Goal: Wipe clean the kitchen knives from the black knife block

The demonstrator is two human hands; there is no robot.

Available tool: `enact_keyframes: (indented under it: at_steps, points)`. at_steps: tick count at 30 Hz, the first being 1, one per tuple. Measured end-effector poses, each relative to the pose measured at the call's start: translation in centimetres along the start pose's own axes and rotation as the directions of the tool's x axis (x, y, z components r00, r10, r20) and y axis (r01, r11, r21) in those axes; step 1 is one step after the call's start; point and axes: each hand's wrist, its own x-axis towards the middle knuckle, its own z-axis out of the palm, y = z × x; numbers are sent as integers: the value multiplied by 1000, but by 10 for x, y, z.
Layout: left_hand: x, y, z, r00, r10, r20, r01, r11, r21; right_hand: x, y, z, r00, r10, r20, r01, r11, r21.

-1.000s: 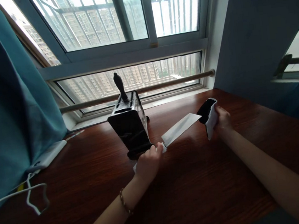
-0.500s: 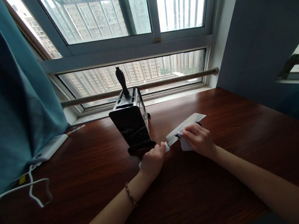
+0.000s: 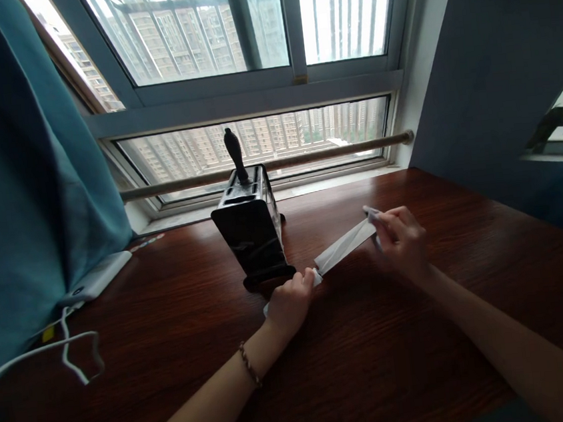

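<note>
My left hand [image 3: 288, 303] is closed around the white handle of a broad-bladed knife [image 3: 340, 248] held just above the dark wooden table [image 3: 173, 330]. The blade points away to the right. My right hand [image 3: 401, 237] pinches a small white cloth [image 3: 370, 218] over the blade's far end. A black knife block [image 3: 252, 234] stands right behind my left hand, with one black-handled knife [image 3: 235, 155] sticking up from its top.
A teal curtain [image 3: 22, 184] hangs at the left. Below it lie a white power strip [image 3: 95, 279] and a looping white cable [image 3: 69, 347]. A window with a wooden rail [image 3: 306, 157] runs along the table's far edge. A grey wall [image 3: 488, 68] stands at the right.
My right hand brought the cloth onto the blade near the handle, then slid it outward to the tip. My left hand kept its grip on the handle.
</note>
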Motion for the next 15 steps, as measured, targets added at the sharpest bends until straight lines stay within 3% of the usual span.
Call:
enact_keyframes:
  at_steps: [2, 4, 6, 7, 10, 15]
  points:
    - [0, 0, 0, 1000, 10, 8, -10, 1000, -4, -15, -24, 3, 963, -183, 197, 158, 978, 134]
    - [-1, 0, 0, 1000, 15, 13, -14, 1000, -20, -29, -44, 8, 859, -330, 391, 257, 939, 226]
    - [-1, 1, -1, 1000, 20, 13, -20, 999, -42, -38, -56, 13, 790, -367, 492, 288, 929, 230]
    - [-1, 1, -1, 1000, 21, 12, -20, 998, -52, -40, -59, 14, 779, -357, 516, 291, 934, 207]
    - [-1, 2, -2, 1000, 16, 20, -15, 997, -71, -38, -61, 14, 795, -289, 534, 272, 956, 111]
    - [0, 4, -4, 999, 25, 26, -24, 998, -57, -29, -54, 8, 878, -76, 472, 159, 977, -139]
